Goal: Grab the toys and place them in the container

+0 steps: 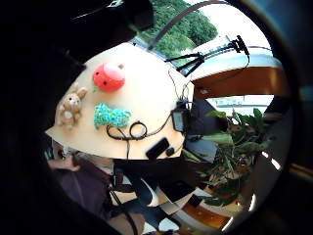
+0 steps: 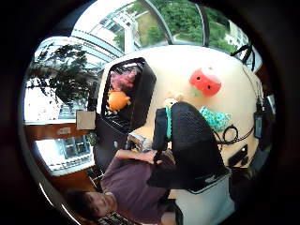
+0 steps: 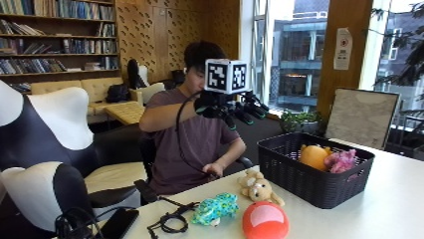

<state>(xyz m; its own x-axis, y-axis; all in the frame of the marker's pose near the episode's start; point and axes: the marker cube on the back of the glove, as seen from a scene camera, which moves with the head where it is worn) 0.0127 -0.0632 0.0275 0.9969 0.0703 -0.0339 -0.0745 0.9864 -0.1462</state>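
White table (image 3: pixel 391 199), three toys (image 3: pixel 258 189) far below the raised grip (image 3: pixel 228 107), fingers straight, empty.

Black basket (image 3: pixel 311 186) with a grid-pattern wall, on a pale cream table (image 3: pixel 384 209). Inside the basket: orange toy (image 3: pixel 313 155) and pink fuzzy toy (image 3: pixel 341 161). Just beside the basket: tan bunny (image 3: pixel 258 188) with lighter muzzle. Beyond the bunny from the basket: teal toy (image 3: pixel 215 208) with yellow speckles, red round toy (image 3: pixel 265 221) with pink patch. Black glove on right hand (image 3: pixel 222 105). Person's shirt maroon.
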